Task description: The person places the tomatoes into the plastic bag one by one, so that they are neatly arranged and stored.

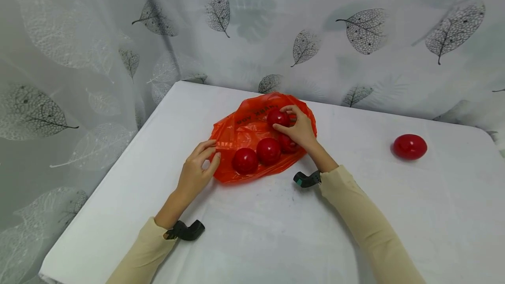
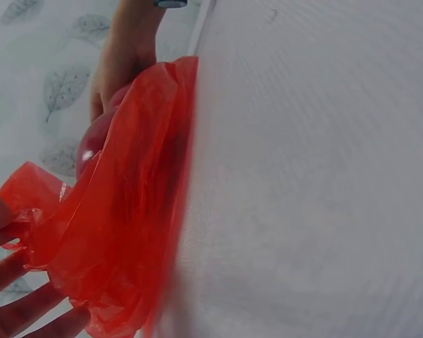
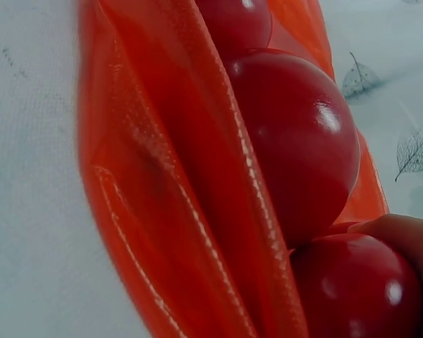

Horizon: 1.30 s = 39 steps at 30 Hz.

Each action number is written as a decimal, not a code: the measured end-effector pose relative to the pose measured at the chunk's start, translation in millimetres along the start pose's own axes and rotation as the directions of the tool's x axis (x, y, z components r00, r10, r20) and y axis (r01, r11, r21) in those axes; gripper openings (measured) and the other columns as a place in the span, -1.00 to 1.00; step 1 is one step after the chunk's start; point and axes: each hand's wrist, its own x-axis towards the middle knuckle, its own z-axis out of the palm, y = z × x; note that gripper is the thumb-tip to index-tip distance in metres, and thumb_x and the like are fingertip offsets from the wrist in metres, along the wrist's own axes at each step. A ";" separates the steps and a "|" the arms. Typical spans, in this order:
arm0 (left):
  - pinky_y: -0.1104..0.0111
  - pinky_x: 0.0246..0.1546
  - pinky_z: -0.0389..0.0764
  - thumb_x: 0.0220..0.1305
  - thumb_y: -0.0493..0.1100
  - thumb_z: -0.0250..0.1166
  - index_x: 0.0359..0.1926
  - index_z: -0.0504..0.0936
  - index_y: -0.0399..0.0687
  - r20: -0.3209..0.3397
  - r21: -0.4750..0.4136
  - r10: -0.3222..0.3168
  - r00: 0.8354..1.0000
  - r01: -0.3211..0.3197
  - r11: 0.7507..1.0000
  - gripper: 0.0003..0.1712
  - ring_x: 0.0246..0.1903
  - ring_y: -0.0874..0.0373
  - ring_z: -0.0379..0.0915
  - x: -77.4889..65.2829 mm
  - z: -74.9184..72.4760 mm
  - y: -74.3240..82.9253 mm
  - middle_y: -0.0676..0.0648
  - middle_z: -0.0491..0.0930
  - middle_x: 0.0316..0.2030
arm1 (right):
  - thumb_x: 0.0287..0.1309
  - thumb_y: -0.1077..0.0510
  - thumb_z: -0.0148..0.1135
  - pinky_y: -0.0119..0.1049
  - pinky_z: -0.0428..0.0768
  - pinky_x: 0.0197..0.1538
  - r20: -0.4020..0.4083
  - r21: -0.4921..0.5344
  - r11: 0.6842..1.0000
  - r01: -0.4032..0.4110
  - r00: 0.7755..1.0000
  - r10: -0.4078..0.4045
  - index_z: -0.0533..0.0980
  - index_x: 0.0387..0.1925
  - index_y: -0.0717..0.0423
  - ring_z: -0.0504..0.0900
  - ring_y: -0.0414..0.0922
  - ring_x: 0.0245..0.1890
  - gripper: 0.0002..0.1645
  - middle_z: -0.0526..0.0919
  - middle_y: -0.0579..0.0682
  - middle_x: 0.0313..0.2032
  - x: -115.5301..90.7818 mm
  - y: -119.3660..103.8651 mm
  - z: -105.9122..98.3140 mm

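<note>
An orange-red plastic bag [image 1: 250, 128] with dark printed lettering lies spread open on the white table. My right hand [image 1: 301, 130] grips a shiny red ball [image 1: 278, 118] over the bag's far right part, thumb on the near side and fingers on the far side. Three more red balls sit along the bag's near side: one at left [image 1: 245, 161], one in the middle [image 1: 268, 150], and one at right [image 1: 287, 143], partly hidden by the right hand. At the bag's left edge, my left hand [image 1: 196, 169] pinches the thin plastic [image 2: 32, 201] between thumb and fingers.
Another red ball [image 1: 410, 147] lies apart on the right side of the white table [image 1: 252, 231]. Behind the table hangs a pale curtain [image 1: 268, 25] with a leaf print, which also runs down the left side. Dark wrist cameras sit at both cuffs.
</note>
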 end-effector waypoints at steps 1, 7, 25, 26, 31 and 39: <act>0.12 -0.01 0.64 0.31 -0.27 0.22 -0.11 0.68 -0.34 -0.003 0.002 0.001 1.000 -0.001 1.000 -0.77 0.00 -0.05 0.56 -0.3 0.1 0.1 -0.19 0.57 0.06 | 0.09 0.11 0.42 0.16 0.52 0.15 0.007 -0.003 1.000 -0.005 1.000 0.005 0.39 0.13 0.14 0.41 0.18 0.21 -0.40 0.45 0.25 0.20 0.3 -0.1 -0.4; 0.10 0.05 0.60 0.30 -0.29 0.22 -0.12 0.68 -0.32 -0.017 0.000 0.007 1.000 -0.007 1.000 -0.78 0.05 -0.07 0.54 0.1 0.6 0.9 -0.19 0.58 0.06 | 0.12 0.09 0.40 0.18 0.51 0.15 0.036 -0.014 0.999 -0.034 0.999 0.035 0.36 0.16 0.13 0.37 0.18 0.23 -0.38 0.42 0.26 0.22 1.8 -1.6 -2.8; 0.11 -0.01 0.63 0.29 -0.28 0.24 -0.10 0.68 -0.32 -0.013 0.004 0.009 1.000 -0.009 1.000 -0.77 0.03 -0.06 0.56 -1.1 3.6 1.6 -0.17 0.57 0.08 | 0.26 0.27 0.19 0.08 0.52 0.19 0.017 0.075 0.997 0.023 1.000 -0.024 0.45 0.16 0.25 0.47 0.17 0.18 -0.56 0.44 0.23 0.19 -7.7 -1.8 -15.6; 0.12 -0.02 0.64 0.29 -0.28 0.24 -0.10 0.68 -0.32 -0.013 0.006 0.007 1.000 -0.007 1.000 -0.77 0.03 -0.06 0.56 -1.3 3.4 1.9 -0.17 0.57 0.08 | 0.26 0.28 0.18 0.06 0.52 0.19 0.006 0.085 0.996 0.030 1.000 -0.031 0.46 0.15 0.27 0.48 0.17 0.18 -0.58 0.45 0.23 0.18 -8.7 -2.2 -16.3; 0.11 0.02 0.61 0.29 -0.28 0.25 -0.10 0.68 -0.32 -0.010 0.007 0.004 1.000 -0.004 1.000 -0.77 0.06 -0.07 0.55 -2.2 3.7 2.6 -0.17 0.58 0.07 | 0.27 0.31 0.15 0.04 0.51 0.20 -0.042 0.129 0.990 0.052 0.998 -0.047 0.48 0.12 0.32 0.49 0.16 0.17 -0.61 0.45 0.25 0.15 -14.8 -3.7 -19.3; 0.10 0.00 0.62 0.27 -0.29 0.25 -0.13 0.69 -0.30 -0.030 0.022 0.025 0.999 -0.024 0.999 -0.80 0.04 -0.06 0.56 -2.5 1.8 2.1 -0.16 0.59 0.06 | 0.28 0.33 0.15 0.08 0.53 0.17 -0.094 0.176 0.981 0.086 0.993 -0.071 0.51 0.07 0.33 0.51 0.19 0.14 -0.67 0.47 0.27 0.10 -24.0 -11.4 -23.0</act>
